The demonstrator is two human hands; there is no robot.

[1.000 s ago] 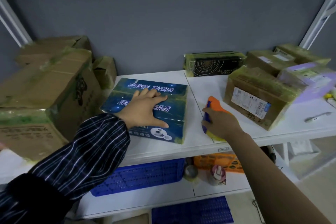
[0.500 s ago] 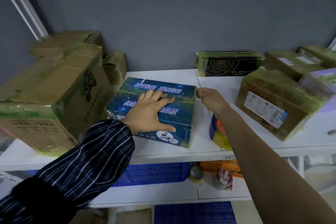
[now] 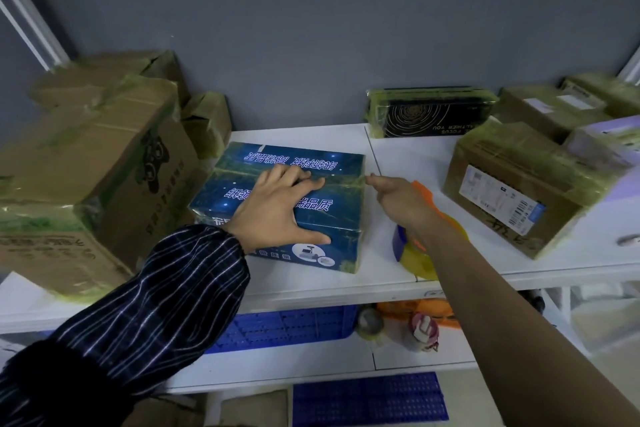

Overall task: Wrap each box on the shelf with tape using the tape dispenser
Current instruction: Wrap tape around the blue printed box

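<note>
White shelf (image 3: 398, 149), grey wall (image 3: 311, 28). Blue box (image 3: 311, 156) mid-shelf, L hand (image 3: 277, 204) flat on top, fingers spread. R hand (image 3: 398, 196) empty, fingers straight, tips at box's R top edge. Tape dispenser (image 3: 412, 250) lies loose just beside box. Pin box hard, rub tape (image 3: 349, 180) flat w/ fingertips, no bubbles.

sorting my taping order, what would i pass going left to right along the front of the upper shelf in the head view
large brown carton → blue box → tape dispenser → brown box with a shipping label
</note>
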